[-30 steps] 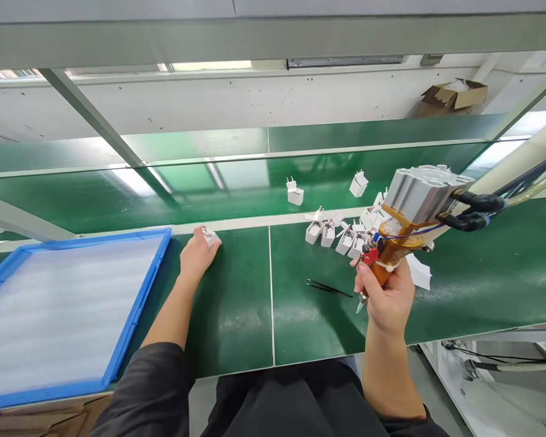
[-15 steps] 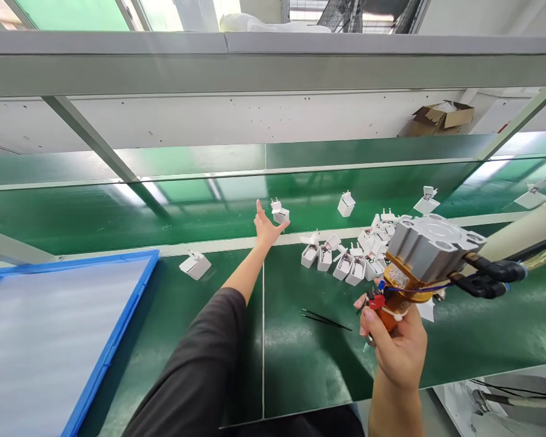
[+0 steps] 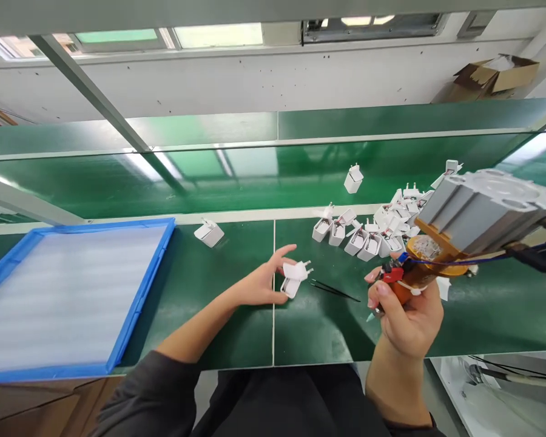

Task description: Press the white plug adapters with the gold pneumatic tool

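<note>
One white plug housing (image 3: 295, 276) sits between the thumb and fingers of the left hand (image 3: 260, 284), pinched with its two pins pointing to the right, just above the green bench top (image 3: 209, 303) near the seam at the middle of the front edge. The right hand (image 3: 407, 318) is wrapped tightly around the orange grip of a pneumatic hand tool (image 3: 459, 227), whose grey cylinder head rises toward the right edge of the bench; its tip hangs clear of the housing. Black tweezers (image 3: 334, 290) lie on the bench between the two hands. A cluster of similar housings (image 3: 368, 233) waits along the rear edge of the bench, with one more (image 3: 353, 179) on the conveyor belt (image 3: 118, 182) behind. A single housing (image 3: 208, 233) lies apart near the rear edge, beside the blue tray (image 3: 139, 303), whose foam liner carries no parts. Judged from this, the work appears early: most pieces remain unprocessed.
</note>
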Demonstrator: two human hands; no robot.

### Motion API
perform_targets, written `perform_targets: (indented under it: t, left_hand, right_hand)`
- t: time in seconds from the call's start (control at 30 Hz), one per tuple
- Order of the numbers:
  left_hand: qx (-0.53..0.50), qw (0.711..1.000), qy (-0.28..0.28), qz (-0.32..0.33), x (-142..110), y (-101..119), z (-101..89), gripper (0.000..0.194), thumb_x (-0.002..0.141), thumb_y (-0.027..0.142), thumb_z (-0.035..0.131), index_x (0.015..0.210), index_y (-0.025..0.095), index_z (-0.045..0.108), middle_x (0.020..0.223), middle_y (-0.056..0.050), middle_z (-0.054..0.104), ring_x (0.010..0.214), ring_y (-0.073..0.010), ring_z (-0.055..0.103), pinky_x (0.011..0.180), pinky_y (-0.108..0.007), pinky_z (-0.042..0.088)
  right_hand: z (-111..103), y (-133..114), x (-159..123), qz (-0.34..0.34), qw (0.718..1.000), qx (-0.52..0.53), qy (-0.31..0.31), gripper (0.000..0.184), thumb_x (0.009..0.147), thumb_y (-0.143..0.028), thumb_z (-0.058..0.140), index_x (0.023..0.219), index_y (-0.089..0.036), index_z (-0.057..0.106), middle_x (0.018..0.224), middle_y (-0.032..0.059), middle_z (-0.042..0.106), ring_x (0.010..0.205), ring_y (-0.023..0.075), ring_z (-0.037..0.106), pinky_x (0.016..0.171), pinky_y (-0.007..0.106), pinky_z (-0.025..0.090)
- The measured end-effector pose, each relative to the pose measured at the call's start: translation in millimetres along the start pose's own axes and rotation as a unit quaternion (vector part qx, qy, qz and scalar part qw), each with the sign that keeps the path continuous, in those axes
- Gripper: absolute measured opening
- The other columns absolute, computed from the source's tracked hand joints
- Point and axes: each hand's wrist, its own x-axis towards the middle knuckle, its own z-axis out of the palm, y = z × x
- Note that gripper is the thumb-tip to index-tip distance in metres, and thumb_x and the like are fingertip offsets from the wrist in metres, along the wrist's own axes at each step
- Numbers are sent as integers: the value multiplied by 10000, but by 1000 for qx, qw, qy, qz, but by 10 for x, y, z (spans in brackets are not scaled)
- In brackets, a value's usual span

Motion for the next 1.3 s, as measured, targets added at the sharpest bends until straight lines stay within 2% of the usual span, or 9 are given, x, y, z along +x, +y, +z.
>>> perform_targets:
  t: [0.13,0.23,0.3,0.37,0.53,0.63,0.73,1.07,1.3]
  left_hand:
    - [-1,998,-58,40,-447,1,270,1042,704,45,595,1578,312,94,1378,-102,577,1198,-234,612,1034,-439,504]
    - [73,987,44,136,-589,-51,523,1002,794,60,580,1580,356,33,1596,-159,312,1380,-289,480,1046,-472,510]
    - [175,957,131,193,-632,-96,714,903,849,122,629,1562,375,135,1657,-153,147,1439,-332,404,1053,-494,509]
    - [256,927,195,195,-638,-143,880,789,880,222,682,1529,334,248,1645,-172,178,1414,-339,440,1029,-479,533]
    - [280,906,313,62,-545,-231,1055,485,885,314,697,1295,192,469,1472,-216,487,1295,-316,567,956,-428,570]
    - [279,912,299,24,-500,-230,1054,294,882,334,688,1102,193,554,1201,-145,678,1096,-291,676,882,-408,583]
    - [252,932,261,10,-499,-153,1040,253,900,354,651,1078,190,576,912,-62,723,822,-231,712,736,-335,579]
    - [180,961,202,54,-502,275,878,281,822,316,660,1051,156,634,845,-47,703,716,-182,654,647,-270,513]
    - [187,966,174,46,-506,339,827,251,801,301,672,1018,178,643,850,-43,710,712,-177,660,647,-260,504]
  right_hand:
    - [45,-56,-22,-12,1000,5,1,217,788,-111,715,973,-207,658,734,-9,722,466,107,608,390,222,451]
    - [71,-96,-42,-3,1000,7,-6,138,796,-124,708,881,-200,630,748,-11,719,435,87,576,359,204,414]
    - [87,-110,-50,1,1000,9,-8,152,797,-125,704,902,-204,628,767,-12,720,430,78,561,357,200,411]
    - [107,-113,-57,-1,1000,15,-14,187,799,-124,697,950,-213,632,783,-15,724,434,74,558,374,204,432]
    - [226,-111,-88,-8,997,57,-47,228,828,-153,668,1037,-237,629,826,-15,731,427,63,534,385,203,434]
    - [369,-128,-112,-20,994,81,-72,233,838,-174,673,1052,-249,619,849,-19,727,435,57,523,385,194,425]
    - [547,-165,-126,-48,992,77,-89,288,809,-192,720,1064,-257,604,843,-26,709,453,57,518,422,202,453]
    - [795,-206,-154,-68,995,-3,-70,417,720,-216,810,978,-276,488,629,-97,566,625,142,636,669,321,584]
    - [756,-174,-167,-55,996,-31,-70,253,811,-214,669,988,-267,497,585,-115,531,395,75,458,509,269,508]
